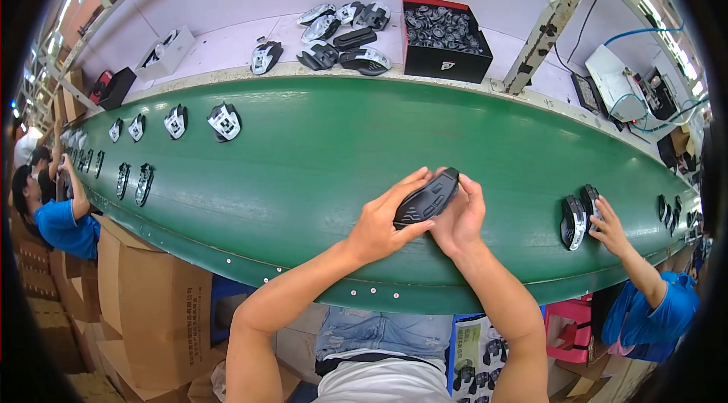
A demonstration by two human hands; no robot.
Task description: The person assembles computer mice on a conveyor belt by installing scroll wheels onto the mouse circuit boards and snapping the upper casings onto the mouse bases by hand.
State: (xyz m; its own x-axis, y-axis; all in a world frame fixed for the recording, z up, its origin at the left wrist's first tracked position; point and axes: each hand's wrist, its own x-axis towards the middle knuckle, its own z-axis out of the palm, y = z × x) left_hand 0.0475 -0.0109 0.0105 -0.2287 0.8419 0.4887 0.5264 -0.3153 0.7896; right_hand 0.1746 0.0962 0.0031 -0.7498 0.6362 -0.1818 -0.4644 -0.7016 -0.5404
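Between my two hands, just over the green belt (318, 160), is a dark computer mouse (427, 201) with angular lines on its shell. My left hand (373, 222) wraps its near left end, thumb below and fingers over the far side. At the other end my right hand (461, 222) holds it with curled fingers, the palm partly showing. The side facing the right palm is hidden. To the left on the belt lie several silver-and-black mouse shells (224, 122) and several narrow dark mouse parts (144, 185).
Behind the belt, a shelf holds piled mouse parts (320, 56) and a black box (446, 62) of small dark pieces. A rusty post (552, 20) rises at right. A co-worker's hand (609, 227) touches mice (574, 221). Cardboard boxes (155, 312) stand at lower left.
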